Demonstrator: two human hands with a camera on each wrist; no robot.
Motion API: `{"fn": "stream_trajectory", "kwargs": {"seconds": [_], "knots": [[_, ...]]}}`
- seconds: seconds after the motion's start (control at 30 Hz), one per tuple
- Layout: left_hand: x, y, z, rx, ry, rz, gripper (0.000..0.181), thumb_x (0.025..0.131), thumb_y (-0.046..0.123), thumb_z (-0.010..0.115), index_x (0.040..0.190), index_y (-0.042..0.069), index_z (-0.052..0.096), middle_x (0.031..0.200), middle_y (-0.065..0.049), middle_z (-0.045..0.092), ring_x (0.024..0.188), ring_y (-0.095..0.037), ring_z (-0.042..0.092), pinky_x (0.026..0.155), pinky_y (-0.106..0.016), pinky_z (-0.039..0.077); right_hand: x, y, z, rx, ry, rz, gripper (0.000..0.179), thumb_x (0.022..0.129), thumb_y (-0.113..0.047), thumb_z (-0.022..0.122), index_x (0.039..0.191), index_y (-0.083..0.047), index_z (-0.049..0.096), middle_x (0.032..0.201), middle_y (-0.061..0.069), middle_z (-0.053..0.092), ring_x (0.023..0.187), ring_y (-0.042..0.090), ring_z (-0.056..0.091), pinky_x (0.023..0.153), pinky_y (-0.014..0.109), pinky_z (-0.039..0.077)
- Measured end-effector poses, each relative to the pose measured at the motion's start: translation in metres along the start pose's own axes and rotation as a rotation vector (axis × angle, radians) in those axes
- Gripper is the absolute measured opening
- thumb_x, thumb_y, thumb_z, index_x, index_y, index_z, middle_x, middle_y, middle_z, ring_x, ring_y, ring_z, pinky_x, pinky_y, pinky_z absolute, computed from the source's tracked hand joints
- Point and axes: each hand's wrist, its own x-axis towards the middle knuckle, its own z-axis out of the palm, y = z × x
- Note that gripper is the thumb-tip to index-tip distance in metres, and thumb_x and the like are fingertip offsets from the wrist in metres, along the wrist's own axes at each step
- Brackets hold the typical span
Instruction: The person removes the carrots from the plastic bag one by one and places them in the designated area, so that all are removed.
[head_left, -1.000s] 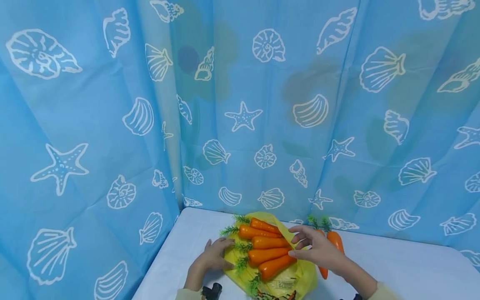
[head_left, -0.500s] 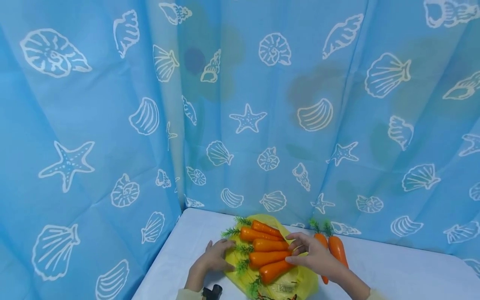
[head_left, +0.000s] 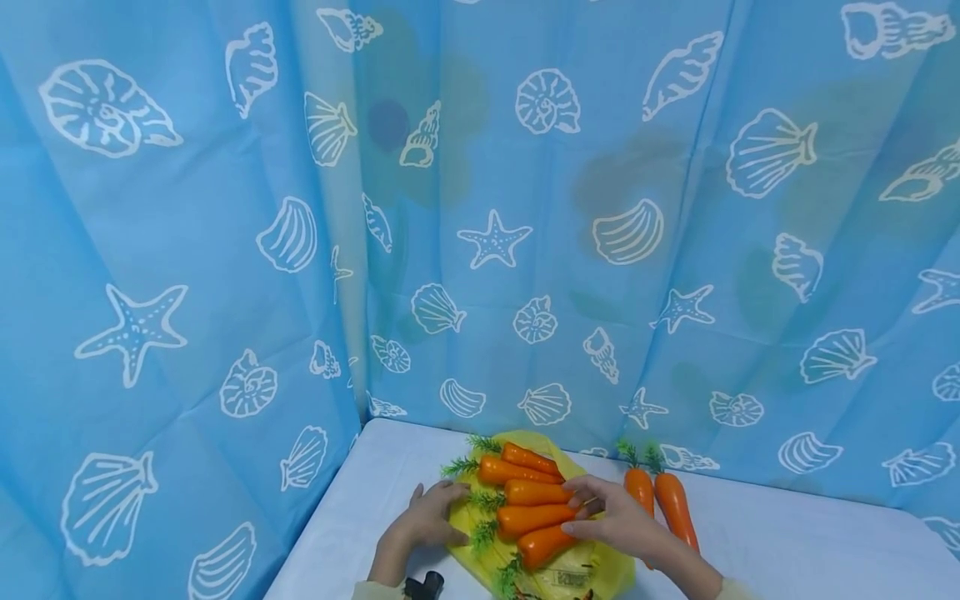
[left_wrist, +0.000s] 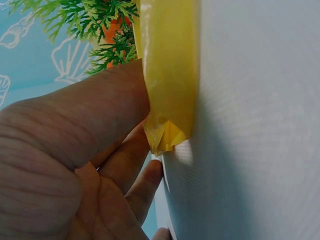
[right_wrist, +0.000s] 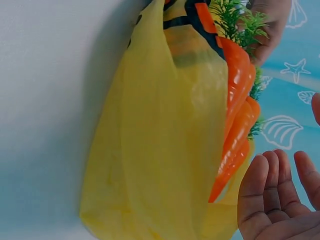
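Several orange carrots with green tops lie side by side on and partly inside a yellow plastic bag. My left hand rests at the bag's left edge beside the carrot tops; in the left wrist view its thumb lies over the bag's edge, fingers low by the table. My right hand hovers at the carrots' thick of tips and the bag's mouth, fingers loosely bent. The right wrist view shows that hand's fingers apart from the bag, nothing between them. The bag's side hides part of the carrots.
Two more carrots lie on the white table to the right, one partly behind my right hand. A blue curtain with white shell prints stands behind and to the left. A black wrist mount shows at my left wrist.
My right hand has moved left and slightly down over the carrots' tips, away from the bag's raised edge. The two separate carrots show more fully. My left hand stays at the bag's edge.
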Motion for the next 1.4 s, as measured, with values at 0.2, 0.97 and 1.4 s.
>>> {"fn": "stream_trajectory", "kwargs": {"seconds": [0.2, 0.97, 1.4], "knots": [[0.0, 0.002, 0.0, -0.016, -0.001, -0.014, 0.064, 0.075, 0.02, 0.084, 0.134, 0.01, 0.06, 0.146, -0.014, 0.051, 0.143, -0.042, 0.035, 0.117, -0.071, 0.005, 0.004, 0.004, 0.005, -0.01, 0.003, 0.019, 0.056, 0.086, -0.024, 0.077, 0.13, 0.002, 0.056, 0.111, 0.014, 0.064, 0.094, 0.021, 0.06, 0.079, 0.032, 0.056], [0.004, -0.001, 0.002, -0.015, -0.002, -0.062, 0.063, 0.075, 0.022, 0.084, 0.133, 0.014, 0.061, 0.147, -0.009, 0.052, 0.144, -0.037, 0.035, 0.119, -0.068, 0.006, 0.014, 0.018, 0.017, 0.039, -0.047, 0.017, 0.047, 0.089, -0.016, 0.073, 0.128, 0.004, 0.057, 0.109, 0.016, 0.064, 0.09, 0.019, 0.059, 0.074, 0.026, 0.053], [0.004, -0.002, 0.003, -0.003, -0.001, -0.06, 0.064, 0.075, 0.023, 0.084, 0.134, 0.015, 0.061, 0.147, -0.009, 0.051, 0.144, -0.038, 0.035, 0.119, -0.069, 0.005, 0.016, 0.021, 0.023, 0.036, -0.031, 0.016, 0.046, 0.088, -0.017, 0.074, 0.126, 0.004, 0.059, 0.114, 0.016, 0.065, 0.098, 0.024, 0.062, 0.079, 0.032, 0.056]]}}
